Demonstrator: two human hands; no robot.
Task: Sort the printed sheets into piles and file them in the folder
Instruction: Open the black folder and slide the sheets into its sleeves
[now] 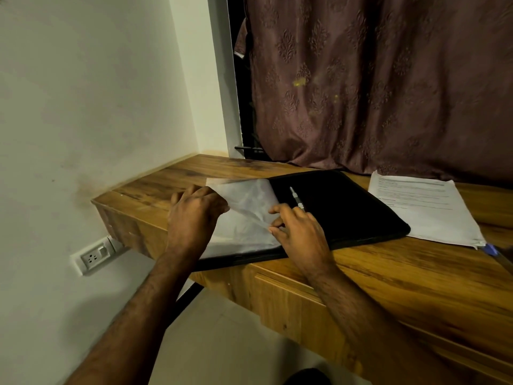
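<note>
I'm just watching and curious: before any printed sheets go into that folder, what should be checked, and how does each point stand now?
1. Folder lies open on the desk: ok.
2. Clear sleeve is held: ok; the left hand and the right hand both pinch it.
3. Sleeve mouth is opened wide enough: cannot tell.
4. Printed sheets are within reach, right of the folder: ok.
5. Pen is clear of the folder: not ok; it lies on the black inside cover.
6. A hand is free to fetch sheets: not ok.
</note>
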